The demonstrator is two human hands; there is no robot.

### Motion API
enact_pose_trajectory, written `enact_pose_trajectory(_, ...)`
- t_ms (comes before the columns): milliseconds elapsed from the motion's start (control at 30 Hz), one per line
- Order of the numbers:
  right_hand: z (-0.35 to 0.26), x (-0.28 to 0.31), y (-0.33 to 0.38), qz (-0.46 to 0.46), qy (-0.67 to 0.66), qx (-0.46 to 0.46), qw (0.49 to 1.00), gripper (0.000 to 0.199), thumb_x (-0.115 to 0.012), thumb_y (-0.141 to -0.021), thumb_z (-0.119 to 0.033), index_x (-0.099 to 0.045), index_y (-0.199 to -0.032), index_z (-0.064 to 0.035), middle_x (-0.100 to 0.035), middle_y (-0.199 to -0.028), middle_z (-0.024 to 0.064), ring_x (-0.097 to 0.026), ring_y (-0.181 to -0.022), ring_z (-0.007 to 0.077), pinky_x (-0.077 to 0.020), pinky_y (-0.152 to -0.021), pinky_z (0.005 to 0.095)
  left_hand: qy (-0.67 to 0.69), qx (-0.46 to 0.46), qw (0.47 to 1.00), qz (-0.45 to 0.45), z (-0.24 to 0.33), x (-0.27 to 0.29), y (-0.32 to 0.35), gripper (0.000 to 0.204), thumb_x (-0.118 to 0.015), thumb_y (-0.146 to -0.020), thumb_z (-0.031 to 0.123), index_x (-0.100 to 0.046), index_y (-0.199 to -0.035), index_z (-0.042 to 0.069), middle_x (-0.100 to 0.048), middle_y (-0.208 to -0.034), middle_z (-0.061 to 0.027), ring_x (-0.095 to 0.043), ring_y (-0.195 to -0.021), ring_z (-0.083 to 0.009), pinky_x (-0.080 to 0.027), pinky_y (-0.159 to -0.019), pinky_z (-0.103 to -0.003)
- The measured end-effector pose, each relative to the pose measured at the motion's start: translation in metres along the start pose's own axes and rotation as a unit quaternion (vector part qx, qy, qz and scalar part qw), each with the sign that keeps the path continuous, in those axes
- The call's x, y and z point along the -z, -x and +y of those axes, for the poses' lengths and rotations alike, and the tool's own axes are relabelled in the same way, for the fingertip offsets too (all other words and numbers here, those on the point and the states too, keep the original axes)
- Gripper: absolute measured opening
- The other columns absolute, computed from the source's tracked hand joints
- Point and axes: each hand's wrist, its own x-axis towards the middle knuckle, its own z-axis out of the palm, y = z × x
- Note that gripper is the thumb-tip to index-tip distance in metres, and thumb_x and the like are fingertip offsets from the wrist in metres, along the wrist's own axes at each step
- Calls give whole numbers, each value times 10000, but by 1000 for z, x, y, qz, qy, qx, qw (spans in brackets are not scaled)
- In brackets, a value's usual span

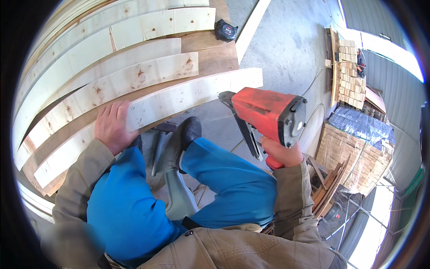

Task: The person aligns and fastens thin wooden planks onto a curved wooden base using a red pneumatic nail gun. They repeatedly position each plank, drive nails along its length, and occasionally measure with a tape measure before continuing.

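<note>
Firmly, right hand (282, 154) grips red nailer (268, 114); left hand (112, 125) flat (knotty pale plank (188, 96)).

Khaki-tan work jacket (251, 251), long sleeves to both wrists, cuffs plain. Bright blue trousers (130, 210). Dark shoe (186, 134) with worn toe. Left hand (112, 127) and right hand (282, 154) bare, ungloved.

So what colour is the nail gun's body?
Red-orange nail gun with a black cap, seen in the head view.
</note>
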Motion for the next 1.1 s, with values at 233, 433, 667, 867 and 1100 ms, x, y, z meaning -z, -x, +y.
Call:
enact_pose_trajectory(233, -22, 19, 23, 65, -26, -110, 991, 393, -714, -830, 19, -692, -1221, -10, -742, -1119, 77, -685, -1005, 172, -555, -862, 342, -3, -10, 1000, 17, 2, 2, 0, 746, -870, -664, 172, -554, -1321, 16, -643, -1211, -170, -635, -1125, -377, -503, -979, -472)
enact_pose_trajectory(433, -12, 23, 40, 102, 71, -11, 992, 270, -725, -827, -15, -721, -1096, 5, -777, -978, 94, -718, -881, 188, -564, -784, 354, -11, 2, 1000, 3, 5, 5, 1, 748, -873, -678, 199, -553, -1331, 24, -637, -1233, -163, -626, -1162, -367, -497, -993, -476)
enact_pose_trajectory(667, 3, 12, 64, 122, 63, -49, 989, 297, -723, -793, -23, -733, -1089, 7, -777, -958, 100, -719, -911, 159, -572, -805, 346, -25, 28, 998, -55, 5, 17, 7, 933, -931, -685, 303, -492, -1466, 43, -620, -1345, -179, -583, -1275, -374, -436, -1112, -494)
enact_pose_trajectory(867, -7, 12, 61, 100, 39, -16, 994, 272, -666, -786, 18, -733, -1049, 18, -762, -915, 76, -670, -852, 117, -553, -762, 339, -82, 92, 989, -83, -33, 66, 66, 1042, -936, -694, 353, -417, -1547, 53, -563, -1455, -167, -523, -1369, -361, -372, -1186, -496)
enact_pose_trajectory(1100, -6, 14, 60, 74, 17, -31, 997, 295, -652, -797, 6, -731, -1080, 15, -745, -916, 48, -651, -856, 111, -539, -780, 316, -153, 204, 961, -110, -87, 117, 167, 1088, -953, -669, 195, -370, -1581, 85, -511, -1525, -165, -473, -1433, -363, -329, -1243, -499)
